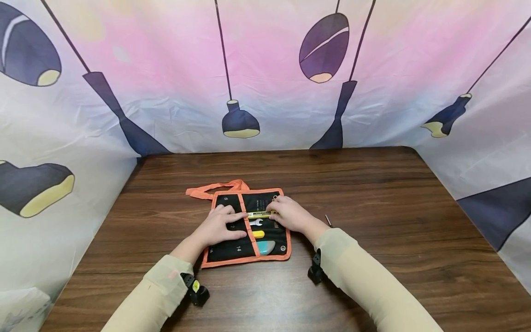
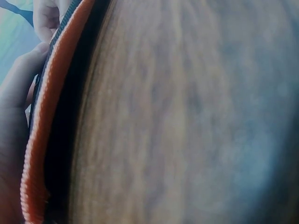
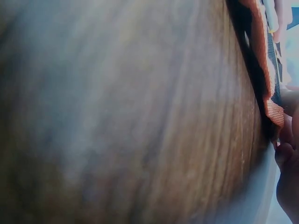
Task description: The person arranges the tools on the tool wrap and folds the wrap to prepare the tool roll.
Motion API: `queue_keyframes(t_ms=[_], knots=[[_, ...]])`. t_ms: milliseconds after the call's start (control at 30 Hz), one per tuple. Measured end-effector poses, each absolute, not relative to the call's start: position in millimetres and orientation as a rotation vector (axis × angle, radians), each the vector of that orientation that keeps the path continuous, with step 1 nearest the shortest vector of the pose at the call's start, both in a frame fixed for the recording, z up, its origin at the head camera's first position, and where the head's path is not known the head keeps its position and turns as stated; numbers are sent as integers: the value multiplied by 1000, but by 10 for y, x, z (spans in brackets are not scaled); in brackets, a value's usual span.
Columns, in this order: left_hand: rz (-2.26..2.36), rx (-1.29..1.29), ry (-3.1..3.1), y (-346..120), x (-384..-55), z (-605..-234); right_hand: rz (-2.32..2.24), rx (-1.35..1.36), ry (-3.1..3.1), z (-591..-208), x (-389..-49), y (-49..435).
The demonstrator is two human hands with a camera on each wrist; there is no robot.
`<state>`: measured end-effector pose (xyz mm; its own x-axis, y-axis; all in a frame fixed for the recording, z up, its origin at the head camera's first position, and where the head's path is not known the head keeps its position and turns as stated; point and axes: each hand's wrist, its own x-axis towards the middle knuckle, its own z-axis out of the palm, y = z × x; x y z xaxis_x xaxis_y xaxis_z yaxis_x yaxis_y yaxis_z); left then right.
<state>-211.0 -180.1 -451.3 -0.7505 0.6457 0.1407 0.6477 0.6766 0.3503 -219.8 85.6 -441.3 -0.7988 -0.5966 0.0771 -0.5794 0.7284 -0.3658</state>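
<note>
A black tool pouch (image 1: 269,256) with orange trim lies unfolded on the table. My left hand (image 1: 220,226) rests on its left half, index fingertip at the orange pocket edge and thumb spread below. With my right hand (image 1: 289,213) I pinch the right end of a slim yellow tool with dark print (image 1: 259,215); its left end meets the pocket edge. Below it a wrench head (image 1: 257,222), a yellow handle (image 1: 259,234) and a teal-and-grey handle (image 1: 266,247) stick out of the pockets. In the left wrist view, the orange trim (image 2: 51,102) runs beside my fingers.
An orange strap (image 1: 215,186) trails from the pouch's top left. A thin metal piece (image 1: 328,220) lies on the wooden table (image 1: 365,184), partly hidden by my right forearm. Patterned cloth (image 1: 178,115) hangs around the table's back and sides.
</note>
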Motion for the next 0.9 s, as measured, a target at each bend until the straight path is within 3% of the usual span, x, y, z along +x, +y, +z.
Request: queue_keyframes(t_ms=[900], knots=[[-736, -1015, -2888, -1798, -2127, -4546, -642, -757, 2880, -4399, -2169, 967]])
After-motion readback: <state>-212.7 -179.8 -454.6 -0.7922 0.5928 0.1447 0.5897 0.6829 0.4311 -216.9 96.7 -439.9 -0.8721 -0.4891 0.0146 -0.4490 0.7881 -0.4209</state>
